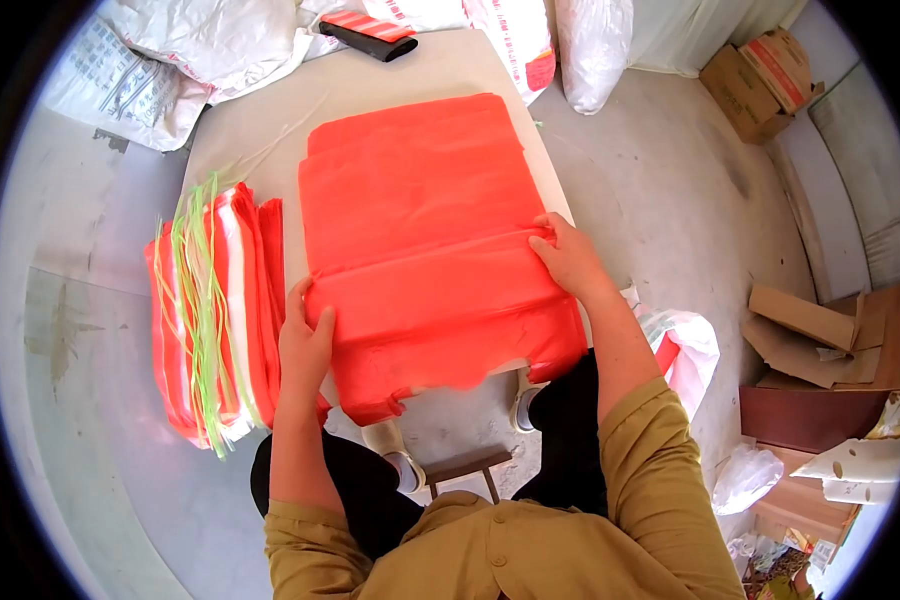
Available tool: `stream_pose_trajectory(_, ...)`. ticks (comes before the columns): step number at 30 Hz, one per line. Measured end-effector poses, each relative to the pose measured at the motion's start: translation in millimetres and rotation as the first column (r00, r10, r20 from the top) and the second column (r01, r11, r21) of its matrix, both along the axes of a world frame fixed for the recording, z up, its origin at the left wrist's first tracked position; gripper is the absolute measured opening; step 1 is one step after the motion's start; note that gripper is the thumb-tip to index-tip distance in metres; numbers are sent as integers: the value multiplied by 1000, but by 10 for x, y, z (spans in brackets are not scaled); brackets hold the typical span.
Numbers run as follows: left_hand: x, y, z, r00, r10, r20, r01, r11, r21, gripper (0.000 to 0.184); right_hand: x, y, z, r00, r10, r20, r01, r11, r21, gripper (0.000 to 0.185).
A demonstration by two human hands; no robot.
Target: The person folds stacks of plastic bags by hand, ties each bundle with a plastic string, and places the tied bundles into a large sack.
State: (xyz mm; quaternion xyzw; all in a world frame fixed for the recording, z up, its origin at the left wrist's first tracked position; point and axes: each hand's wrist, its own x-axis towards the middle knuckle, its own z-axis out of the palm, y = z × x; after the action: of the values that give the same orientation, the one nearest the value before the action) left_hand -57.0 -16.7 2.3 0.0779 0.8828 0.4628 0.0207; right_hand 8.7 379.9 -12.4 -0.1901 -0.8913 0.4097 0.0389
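Observation:
A stack of thin red plastic bags (420,180) lies flat on the table, its near part folded and hanging over the front edge. My left hand (306,340) grips the left side of the top red plastic bag (440,290), the thumb lying over it. On the opposite side my right hand (568,258) pinches the same bag at a crosswise fold, fingers and thumb closed on its edge. The bag's near rim looks ragged and wrinkled. What lies under my fingers is hidden.
At the table's left edge sits a pile of red and white bags (270,300) with green strips (202,300) over it. A black-and-red roll-like item (370,38) lies at the far edge. White sacks (205,45) stand behind; cardboard boxes (820,340) are at right.

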Motion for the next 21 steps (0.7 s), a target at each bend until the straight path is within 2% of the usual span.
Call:
stream_pose_trajectory(3, 17, -151, -50, 975, -149, -164, 133, 986, -104, 50, -21, 14, -34, 1000, -6, 15, 6, 1000, -20, 42)
stream_pose_trajectory(6, -3, -230, -3, 991, -87, 104, 89, 996, -19, 48, -36, -16, -46, 1000, -9, -20, 9, 1000, -3, 37)
stream_pose_trajectory(9, 4, -134, -25, 999, -28, -21, 27, 999, -43, 44, -47, -38, -54, 999, -30, -38, 32, 998, 52, 33)
stream_pose_trajectory(11, -4, -83, -41, 1000, 21, -9, -21, 999, -42, 41, -39, -55, -1, 998, -48, -29, 51, 993, 111, 31)
stream_pose_trajectory(14, -35, -66, -98, 998, 58, -14, -58, 998, -33, 37, -12, -155, 181, 998, -63, 3, 59, 955, 290, 31)
stream_pose_trajectory(17, -45, -58, -134, 997, 64, -53, -66, 997, -32, 35, -10, -255, 252, 965, 216, -150, -63, 744, 666, 45)
stream_pose_trajectory(19, -55, -51, -148, 995, 71, -66, -73, 997, -37, 34, 10, -487, 282, 886, 444, -134, -285, 749, 599, 50)
stream_pose_trajectory(21, -64, -51, -161, 995, 76, -57, -79, 996, -48, 33, 45, -801, 307, 759, 636, -136, -486, 694, 532, 57)
